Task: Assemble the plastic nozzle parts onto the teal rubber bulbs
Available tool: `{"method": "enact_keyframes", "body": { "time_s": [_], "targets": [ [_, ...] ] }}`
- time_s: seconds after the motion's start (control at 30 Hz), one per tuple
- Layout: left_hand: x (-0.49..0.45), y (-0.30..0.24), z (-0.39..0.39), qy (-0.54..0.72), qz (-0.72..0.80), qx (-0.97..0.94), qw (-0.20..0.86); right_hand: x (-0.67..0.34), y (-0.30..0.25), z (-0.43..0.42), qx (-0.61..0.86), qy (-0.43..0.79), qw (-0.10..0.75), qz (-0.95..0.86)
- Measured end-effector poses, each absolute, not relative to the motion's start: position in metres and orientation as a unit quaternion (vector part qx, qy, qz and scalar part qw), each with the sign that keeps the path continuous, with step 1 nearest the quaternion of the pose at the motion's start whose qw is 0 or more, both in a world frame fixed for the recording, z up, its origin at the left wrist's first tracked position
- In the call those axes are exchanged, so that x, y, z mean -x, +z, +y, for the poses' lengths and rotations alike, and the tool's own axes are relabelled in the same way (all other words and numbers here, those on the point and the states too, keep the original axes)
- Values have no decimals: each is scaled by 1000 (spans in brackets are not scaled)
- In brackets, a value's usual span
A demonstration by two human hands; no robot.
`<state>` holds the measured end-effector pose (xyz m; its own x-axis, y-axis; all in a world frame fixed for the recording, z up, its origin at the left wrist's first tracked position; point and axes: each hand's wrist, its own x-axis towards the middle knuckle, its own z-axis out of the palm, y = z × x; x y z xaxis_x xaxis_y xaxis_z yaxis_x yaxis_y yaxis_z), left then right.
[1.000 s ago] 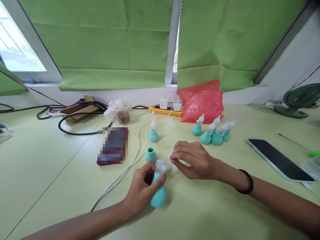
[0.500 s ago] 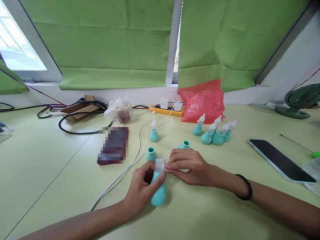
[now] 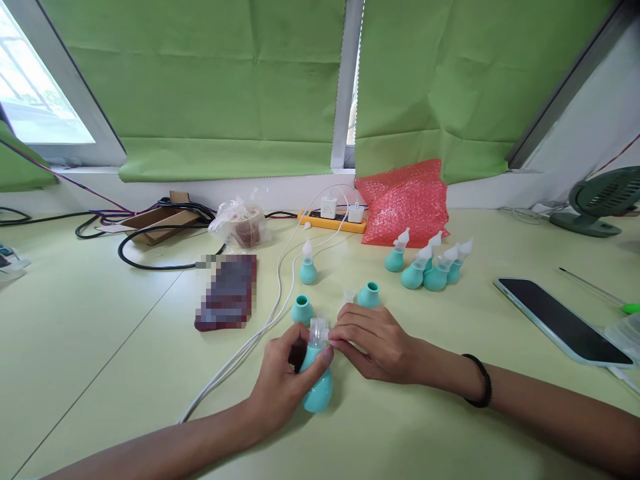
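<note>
My left hand [image 3: 285,380] is wrapped round a teal squeeze bulb [image 3: 319,393] with a clear plastic neck [image 3: 318,331] on top, like a nasal aspirator. The bulb leans slightly, neck pointing away from me. At the neck's right side, my right hand [image 3: 375,343] pinches a small translucent piece, mostly covered by the fingertips. Just beyond the hands stand two teal bulbs with open tops, one on the left [image 3: 302,309] and one on the right [image 3: 369,295]. Between them sits a loose clear part [image 3: 349,296], partly hidden by my right hand.
Farther back stands a bulb with a white tip [image 3: 308,263]; several more tipped bulbs [image 3: 436,270] cluster on the right. White cables [image 3: 250,343] run left of my hands. A dark red phone [image 3: 227,293], power strip [image 3: 333,221], red bubble bag [image 3: 407,207] and second phone [image 3: 560,320] lie around.
My right hand has shifted slightly down and toward me, its fingers still at the neck, uncovering more of the right open bulb and loose clear part. My left hand stays in place.
</note>
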<state>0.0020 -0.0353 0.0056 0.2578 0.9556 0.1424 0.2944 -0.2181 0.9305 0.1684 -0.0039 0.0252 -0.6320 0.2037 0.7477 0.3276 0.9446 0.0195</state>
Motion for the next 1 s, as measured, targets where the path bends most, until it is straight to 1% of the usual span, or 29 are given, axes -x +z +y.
{"method": "enact_keyframes", "body": {
  "time_s": [0.23, 0.43, 0.53, 0.63, 0.77, 0.9, 1.0],
  "targets": [
    [-2, 7, -37, 411, 458, -645, 453, -169, 23, -4, 155, -119, 391, -899],
    [-2, 7, -36, 417, 459, -632, 465, -171, 31, -3, 166, -128, 394, -895],
    [-2, 6, -35, 420, 455, -629, 469, -172, 33, -2, 170, -107, 393, -897],
    [-3, 5, -35, 417, 454, -628, 475, -171, 33, -4, 167, -50, 394, -903],
    [-3, 6, -35, 424, 448, -622, 482, -168, 32, -5, 162, 13, 426, -890],
    [-2, 5, -35, 421, 443, -630, 479, -168, 32, -1, 125, 19, 466, -875],
    [-1, 4, -35, 416, 444, -638, 472, -168, 30, 0, 120, 13, 472, -874]
  ]
}}
